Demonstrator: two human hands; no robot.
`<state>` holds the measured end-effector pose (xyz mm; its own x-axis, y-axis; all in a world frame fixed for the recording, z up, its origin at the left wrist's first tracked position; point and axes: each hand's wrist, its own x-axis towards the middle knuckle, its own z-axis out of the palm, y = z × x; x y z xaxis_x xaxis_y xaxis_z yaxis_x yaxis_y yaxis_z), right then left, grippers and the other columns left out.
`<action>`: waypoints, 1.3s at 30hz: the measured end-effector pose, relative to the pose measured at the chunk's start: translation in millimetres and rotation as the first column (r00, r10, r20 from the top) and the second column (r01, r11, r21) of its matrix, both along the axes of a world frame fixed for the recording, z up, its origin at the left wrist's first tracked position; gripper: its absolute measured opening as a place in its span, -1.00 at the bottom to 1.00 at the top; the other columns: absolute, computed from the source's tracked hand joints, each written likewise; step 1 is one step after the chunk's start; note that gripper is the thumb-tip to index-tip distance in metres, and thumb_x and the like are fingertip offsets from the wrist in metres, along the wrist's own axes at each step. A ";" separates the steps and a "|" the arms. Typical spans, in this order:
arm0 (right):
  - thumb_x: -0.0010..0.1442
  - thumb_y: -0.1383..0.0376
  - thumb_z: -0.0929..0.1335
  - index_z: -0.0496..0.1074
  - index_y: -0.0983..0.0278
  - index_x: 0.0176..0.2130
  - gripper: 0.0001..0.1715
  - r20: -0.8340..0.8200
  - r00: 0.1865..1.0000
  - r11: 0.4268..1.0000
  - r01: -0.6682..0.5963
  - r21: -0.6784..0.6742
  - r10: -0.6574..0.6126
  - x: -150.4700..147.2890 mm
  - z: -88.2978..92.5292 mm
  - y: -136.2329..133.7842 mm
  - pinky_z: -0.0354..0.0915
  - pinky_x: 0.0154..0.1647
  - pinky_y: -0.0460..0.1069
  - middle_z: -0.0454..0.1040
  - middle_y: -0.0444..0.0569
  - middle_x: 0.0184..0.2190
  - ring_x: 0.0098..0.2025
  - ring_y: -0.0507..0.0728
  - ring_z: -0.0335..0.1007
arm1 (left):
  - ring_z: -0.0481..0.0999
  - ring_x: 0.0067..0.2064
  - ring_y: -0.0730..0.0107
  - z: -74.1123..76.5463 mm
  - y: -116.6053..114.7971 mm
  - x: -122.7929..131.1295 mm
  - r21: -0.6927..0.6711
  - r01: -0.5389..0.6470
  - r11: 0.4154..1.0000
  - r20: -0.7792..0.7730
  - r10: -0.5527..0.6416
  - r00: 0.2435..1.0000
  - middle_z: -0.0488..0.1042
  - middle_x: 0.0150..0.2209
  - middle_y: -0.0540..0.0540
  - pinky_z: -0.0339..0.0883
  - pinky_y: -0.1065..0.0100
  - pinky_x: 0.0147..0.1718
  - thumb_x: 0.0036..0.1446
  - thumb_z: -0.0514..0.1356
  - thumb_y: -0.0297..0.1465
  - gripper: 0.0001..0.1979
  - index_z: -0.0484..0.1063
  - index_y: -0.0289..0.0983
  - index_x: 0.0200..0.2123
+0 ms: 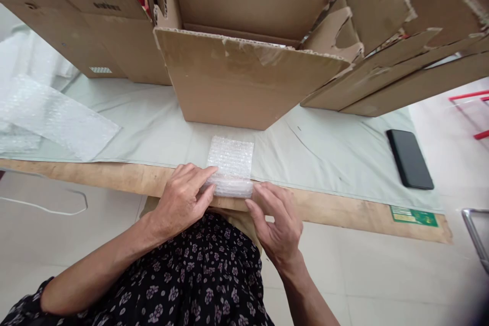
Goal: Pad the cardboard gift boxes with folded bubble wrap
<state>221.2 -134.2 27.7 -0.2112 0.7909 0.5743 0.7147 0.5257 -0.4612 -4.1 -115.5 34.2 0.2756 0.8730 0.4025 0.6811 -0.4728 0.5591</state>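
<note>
A small piece of bubble wrap (231,163) lies at the near edge of the table, its near end rolled into a thick fold. My left hand (182,197) presses on the left end of that roll, fingers curled over it. My right hand (277,224) touches the right end of the roll with its fingertips, fingers bent and close together. What the roll holds inside is hidden.
An open cardboard box (244,81) stands just behind the wrap, with more boxes and flaps (401,61) around it. A large bubble wrap sheet (49,117) lies at the left. A black phone (409,159) rests at the right on the pale cloth (153,122).
</note>
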 end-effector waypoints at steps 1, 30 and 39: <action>0.33 0.39 0.44 0.48 0.22 0.07 -0.68 0.024 1.000 1.000 -0.011 0.022 0.010 0.2 -0.4 -0.3 0.42 -0.10 0.12 0.61 0.06 -0.13 -0.09 0.21 0.53 | 0.49 -0.30 0.25 -0.2 2.8 0.7 0.019 -0.017 1.000 -0.034 0.017 0.999 0.57 -0.34 -0.10 0.39 0.20 -0.23 0.31 0.20 -0.54 -0.73 0.50 -0.41 0.06; 0.38 0.41 0.32 0.48 0.26 0.09 -0.69 0.302 0.953 0.997 -0.004 -0.078 0.027 -6.0 -6.5 29.8 0.27 -0.08 0.14 0.64 0.06 -0.02 0.00 0.27 0.48 | 0.59 -0.21 0.20 0.4 57.2 8.8 -0.091 -0.080 0.993 -0.018 0.079 0.997 0.62 -0.22 -0.14 0.49 0.15 -0.12 0.29 0.25 -0.39 -0.71 0.54 -0.30 0.06; 0.39 0.31 0.35 0.51 0.19 -0.04 -0.83 -0.322 0.944 0.924 -0.063 -0.377 -0.067 -13.7 10.6 21.7 0.43 -0.25 0.01 0.62 -0.08 -0.23 -0.25 0.12 0.54 | 0.63 0.06 0.12 17.1 -3.5 18.9 -0.645 0.485 0.590 0.754 0.391 0.527 0.63 0.04 -0.25 0.50 0.04 0.14 0.23 0.39 -0.25 -0.58 0.54 -0.27 0.11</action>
